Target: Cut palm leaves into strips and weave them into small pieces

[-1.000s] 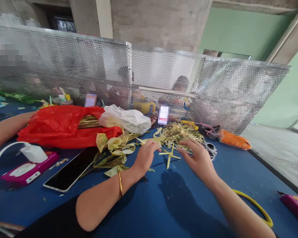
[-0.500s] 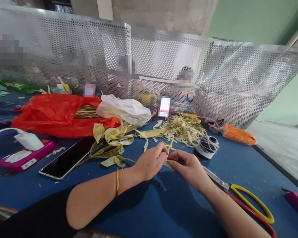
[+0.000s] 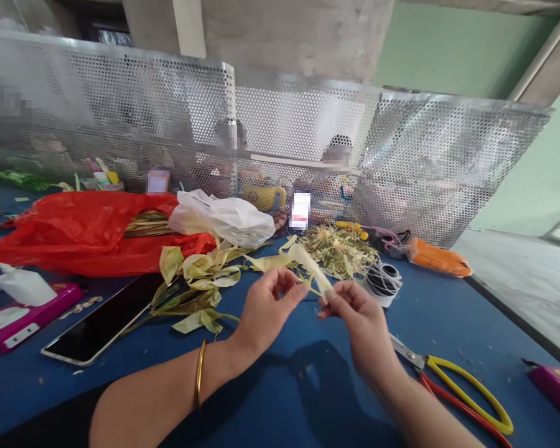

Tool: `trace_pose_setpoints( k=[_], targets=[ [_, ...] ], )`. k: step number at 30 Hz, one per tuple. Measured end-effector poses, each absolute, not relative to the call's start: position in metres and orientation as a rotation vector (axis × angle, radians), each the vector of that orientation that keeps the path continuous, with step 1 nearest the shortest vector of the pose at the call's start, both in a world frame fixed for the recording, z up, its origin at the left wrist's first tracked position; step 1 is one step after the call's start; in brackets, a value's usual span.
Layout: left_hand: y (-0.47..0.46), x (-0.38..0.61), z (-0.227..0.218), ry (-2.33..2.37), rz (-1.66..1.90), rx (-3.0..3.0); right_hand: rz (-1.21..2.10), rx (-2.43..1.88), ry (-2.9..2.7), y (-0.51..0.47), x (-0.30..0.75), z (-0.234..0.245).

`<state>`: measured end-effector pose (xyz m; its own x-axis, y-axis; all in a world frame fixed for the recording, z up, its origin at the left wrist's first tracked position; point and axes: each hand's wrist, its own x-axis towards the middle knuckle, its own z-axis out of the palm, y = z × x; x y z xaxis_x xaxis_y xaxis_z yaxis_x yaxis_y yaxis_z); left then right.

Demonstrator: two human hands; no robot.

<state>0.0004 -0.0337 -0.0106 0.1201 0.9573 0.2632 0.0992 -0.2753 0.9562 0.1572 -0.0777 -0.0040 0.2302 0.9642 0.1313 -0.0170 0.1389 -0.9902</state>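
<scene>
The step in hand seems to be working a pale leaf strip (image 3: pixel 312 267) against a thin stalk (image 3: pixel 314 290). Both are between the hands, above the blue table (image 3: pixel 163 354). The left hand (image 3: pixel 268 308) appears to pinch the stalk with thumb and finger; the right hand (image 3: pixel 361 317) holds the strip's near end in a narrow pinch. The next move likely calls for a steady stalk and a taut strip. Half a second ago the hands were closer together; now the strip slants up and away in plain view.
</scene>
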Motion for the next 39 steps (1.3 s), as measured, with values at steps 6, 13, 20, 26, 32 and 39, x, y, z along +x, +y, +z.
trace_pose_setpoints(
  k=[6,13,20,26,32,39],
  targets=[
    [-0.046,0.012,-0.018,0.923,1.059,1.256,1.031,-1.198,-1.198,-0.084,0.138,-0.02],
    [-0.041,0.009,-0.011,0.882,0.982,1.081,1.167,-1.26,-1.152,-0.083,0.148,-0.015],
    [-0.04,0.005,-0.012,0.914,0.889,1.242,0.892,-1.339,-1.334,-0.082,0.149,-0.016],
    [-0.039,0.005,-0.027,1.01,0.713,1.577,0.775,-1.468,-1.492,-0.079,0.153,-0.021],
    [-0.039,0.006,-0.023,0.98,0.673,1.41,0.819,-1.399,-1.477,-0.077,0.157,-0.023],
    [-0.037,0.004,-0.017,0.857,0.575,1.15,0.856,-1.338,-1.394,-0.075,0.16,-0.024]
  ],
)
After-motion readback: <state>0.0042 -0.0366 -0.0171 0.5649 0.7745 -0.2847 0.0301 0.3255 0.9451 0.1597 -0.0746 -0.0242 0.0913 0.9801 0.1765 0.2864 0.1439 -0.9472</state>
